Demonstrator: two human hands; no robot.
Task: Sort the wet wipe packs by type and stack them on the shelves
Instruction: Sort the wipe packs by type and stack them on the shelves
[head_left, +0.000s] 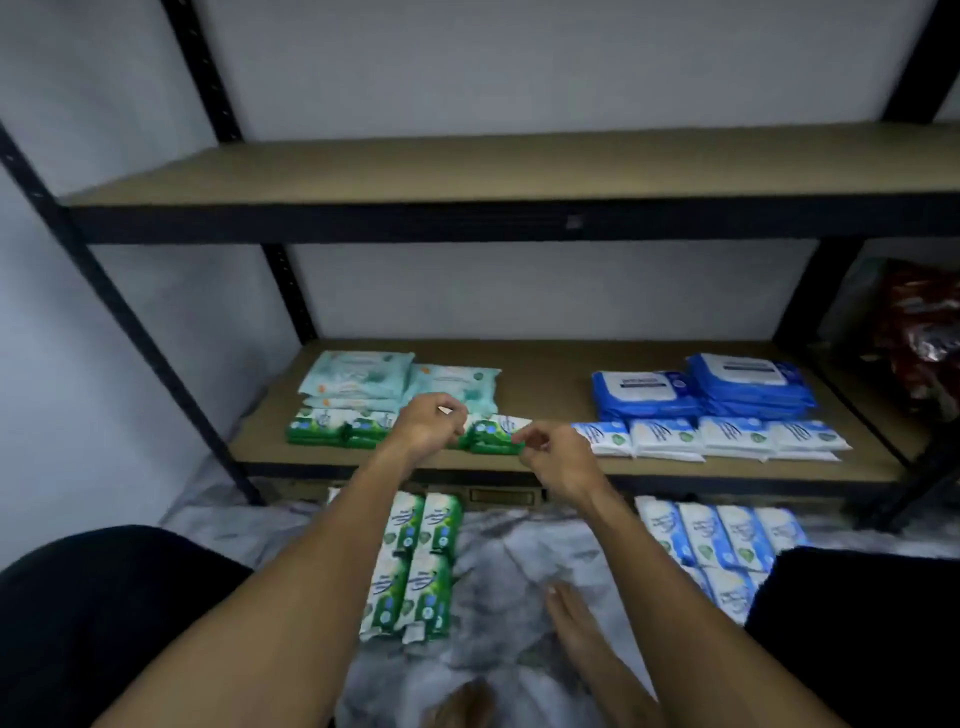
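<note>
My left hand (431, 423) and my right hand (556, 452) reach over the front edge of the lower shelf (561, 364). Between them lies a green wet wipe pack (493, 434); curled fingers of each hand grip one end of it. It rests at the right end of a row of green packs (322, 428). Pale teal packs (363, 376) lie stacked behind that row. On the shelf's right side stand big blue packs (748, 387), with small blue-and-white packs (727, 436) in front. More green packs (415, 566) and blue-and-white packs (722, 540) lie on the floor.
An upper shelf board (467, 166) spans the black metal frame (130, 322). A red bag (924, 338) sits at the far right. A grey patterned sheet (509, 561) covers the floor. My dark-clothed knees flank it, and a bare foot (571, 618) rests on it.
</note>
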